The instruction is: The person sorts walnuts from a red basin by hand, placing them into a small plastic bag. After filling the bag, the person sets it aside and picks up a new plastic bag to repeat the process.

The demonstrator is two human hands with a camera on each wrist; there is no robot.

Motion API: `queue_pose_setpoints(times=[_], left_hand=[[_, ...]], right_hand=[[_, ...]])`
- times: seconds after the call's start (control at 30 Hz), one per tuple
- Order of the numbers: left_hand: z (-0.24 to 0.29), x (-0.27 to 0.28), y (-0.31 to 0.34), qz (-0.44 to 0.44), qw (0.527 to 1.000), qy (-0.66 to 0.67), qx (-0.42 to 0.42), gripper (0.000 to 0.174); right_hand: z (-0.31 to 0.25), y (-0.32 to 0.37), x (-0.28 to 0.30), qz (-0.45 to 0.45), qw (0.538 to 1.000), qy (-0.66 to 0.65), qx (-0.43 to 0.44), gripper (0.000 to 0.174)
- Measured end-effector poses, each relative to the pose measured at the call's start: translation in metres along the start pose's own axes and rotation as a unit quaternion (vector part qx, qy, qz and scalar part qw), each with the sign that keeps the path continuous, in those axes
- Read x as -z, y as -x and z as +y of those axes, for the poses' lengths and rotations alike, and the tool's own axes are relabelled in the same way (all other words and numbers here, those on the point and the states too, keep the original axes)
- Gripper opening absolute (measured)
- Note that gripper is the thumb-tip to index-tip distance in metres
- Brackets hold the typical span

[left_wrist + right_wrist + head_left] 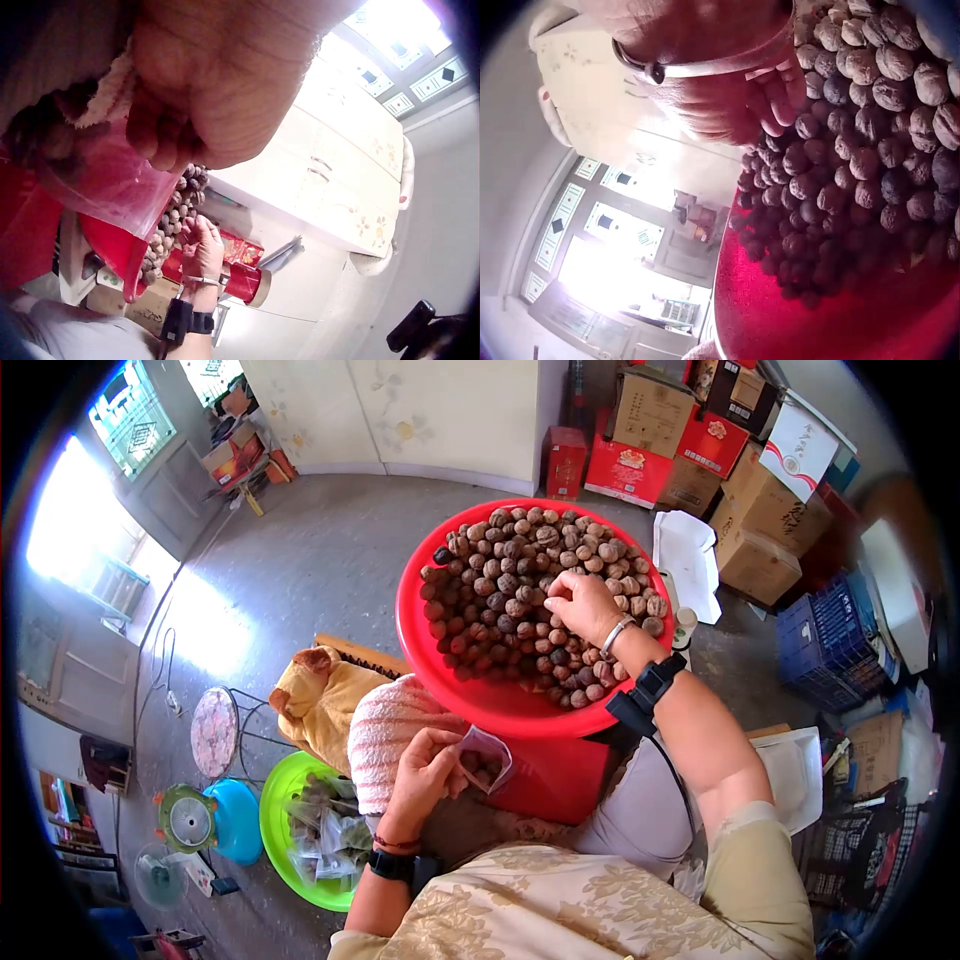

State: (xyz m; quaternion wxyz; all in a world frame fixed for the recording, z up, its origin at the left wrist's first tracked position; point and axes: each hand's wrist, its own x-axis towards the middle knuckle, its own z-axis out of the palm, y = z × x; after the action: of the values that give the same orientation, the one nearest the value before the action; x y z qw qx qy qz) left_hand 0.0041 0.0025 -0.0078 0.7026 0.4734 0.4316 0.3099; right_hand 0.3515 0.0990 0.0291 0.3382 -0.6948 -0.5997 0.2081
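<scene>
My left hand (425,770) pinches the edge of a small clear plastic bag (112,180), whose mouth gapes and which has several walnuts (480,765) inside. The bag is beside the near rim of a large red basin (410,610). Walnuts (515,585), brown and some nearly black, are heaped in that basin. Over the heap is my right hand (588,605), its fingers bent and its fingertips close above the nuts. In the right wrist view the palm side of the right hand (727,105) is partly hidden, and I cannot tell whether it holds a walnut.
A green basin (275,810) with filled plastic bags (330,830) stands on the floor at the left. A pink striped towel (385,735) and a yellow cloth (325,695) lie near the red basin. Cardboard boxes (760,530) and a blue crate (825,645) stand at the right.
</scene>
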Motion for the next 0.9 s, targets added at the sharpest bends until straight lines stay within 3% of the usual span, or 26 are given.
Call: queue_pose_setpoints(times=[0.3, 0.4, 0.63, 0.77, 0.9], left_hand=[[-0.003, 0.004, 0.0, -0.011, 1.0, 0.013, -0.001, 0.014], [-0.005, 0.005, 0.0, -0.016, 1.0, 0.017, -0.006, 0.014], [-0.004, 0.008, 0.0, -0.023, 1.0, 0.015, 0.002, 0.013], [-0.001, 0.006, 0.001, -0.022, 1.0, 0.017, 0.008, 0.013], [0.0, 0.006, 0.002, -0.019, 1.0, 0.01, 0.014, 0.012]], right_hand=[[0.016, -0.012, -0.021, 0.002, 0.991, 0.134, -0.025, 0.021], [0.014, -0.014, -0.028, 0.021, 0.983, 0.178, 0.028, 0.032], [0.011, -0.023, -0.048, 0.045, 0.956, 0.26, 0.127, 0.035], [0.012, -0.025, -0.055, 0.05, 0.943, 0.301, 0.129, 0.017], [0.017, -0.031, -0.061, 0.065, 0.937, 0.312, 0.145, 0.012]])
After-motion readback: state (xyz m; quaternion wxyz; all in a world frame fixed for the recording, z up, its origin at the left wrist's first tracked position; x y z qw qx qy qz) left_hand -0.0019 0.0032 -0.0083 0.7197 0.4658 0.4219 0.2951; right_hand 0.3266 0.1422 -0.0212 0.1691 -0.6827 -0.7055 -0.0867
